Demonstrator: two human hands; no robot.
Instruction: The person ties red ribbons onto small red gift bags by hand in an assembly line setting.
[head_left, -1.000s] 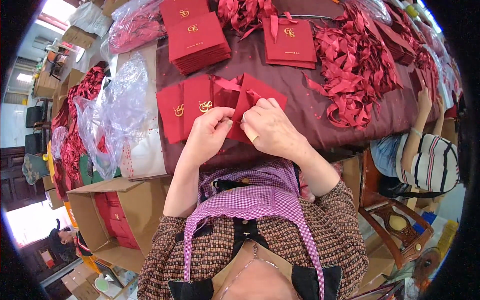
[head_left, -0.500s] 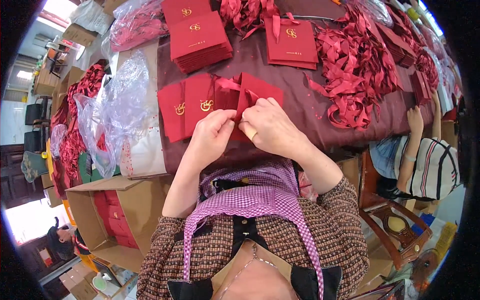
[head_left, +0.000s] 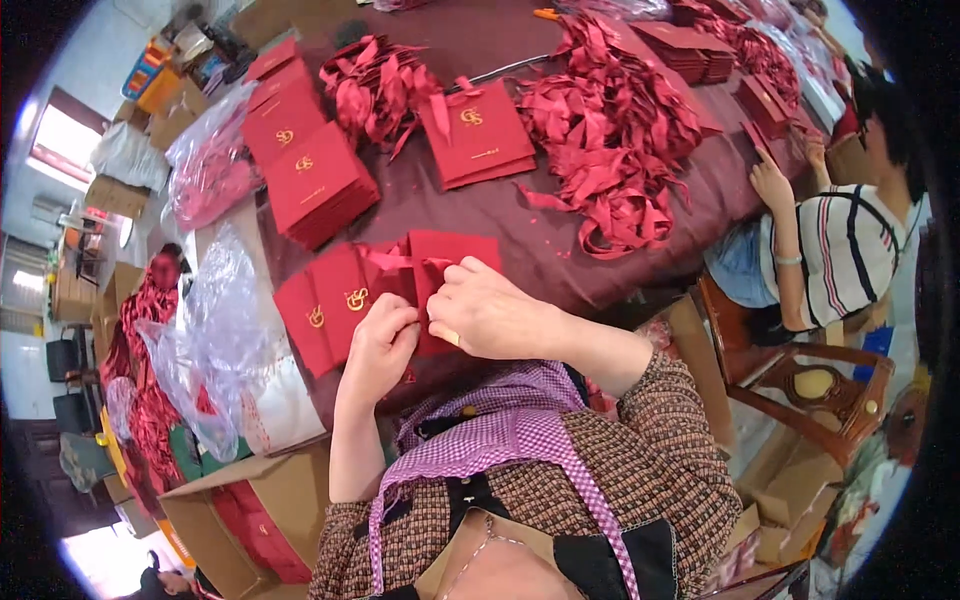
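A red gift bag (head_left: 465, 248) lies in front of me on the dark cloth, a satin ribbon (head_left: 395, 261) running across its upper part. My right hand (head_left: 490, 315) is closed in a pinch at the bag's near part, a tan band around one finger. Right beside it, my left hand (head_left: 378, 345) is also pinched closed, with its fingertips almost meeting the right ones. Whatever is between the left fingertips is hidden. Overlapping to the left are more flat red bags (head_left: 325, 285) with gold emblems, partly covered by my left hand.
Beyond stand a tall stack of red bags (head_left: 320, 190), a smaller stack with ribbon (head_left: 485, 140) and a big heap of red ribbons (head_left: 620, 150). Clear plastic wrap (head_left: 215, 330) hangs at the left edge, above an open carton (head_left: 215, 520). A co-worker (head_left: 840, 240) sits at right.
The view has turned and shifted, so the table and bags appear lower and further left. Both hands stay pinched close together at the same bag. The co-worker's upper body has come into view.
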